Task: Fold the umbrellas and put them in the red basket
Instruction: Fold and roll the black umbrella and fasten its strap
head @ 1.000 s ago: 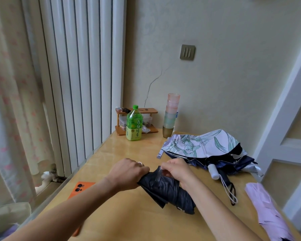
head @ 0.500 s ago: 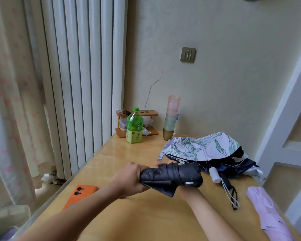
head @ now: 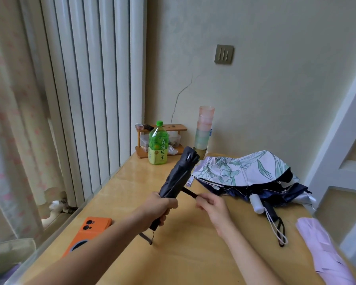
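A folded black umbrella [head: 179, 175] stands tilted above the wooden table [head: 189, 254], its tip pointing up and away. My left hand [head: 161, 206] grips it low, near the handle. My right hand [head: 211, 204] pinches the end of its black closing strap [head: 190, 193], pulled out to the right. A floral white-and-green umbrella [head: 245, 167] with a dark lining lies loosely collapsed at the back right, its white handle [head: 257, 203] toward me. A lilac umbrella [head: 325, 249] lies at the right edge. No red basket is in view.
An orange phone [head: 88, 231] lies near the table's left edge. A green tea bottle [head: 158, 147], a small wooden rack [head: 161, 138] and a stack of plastic cups [head: 203, 130] stand at the back by the wall. A radiator and curtain are at the left.
The black umbrella went from lying level between both hands to tilted upright in my left hand. My right hand left the bundle and drew the strap out to the right.
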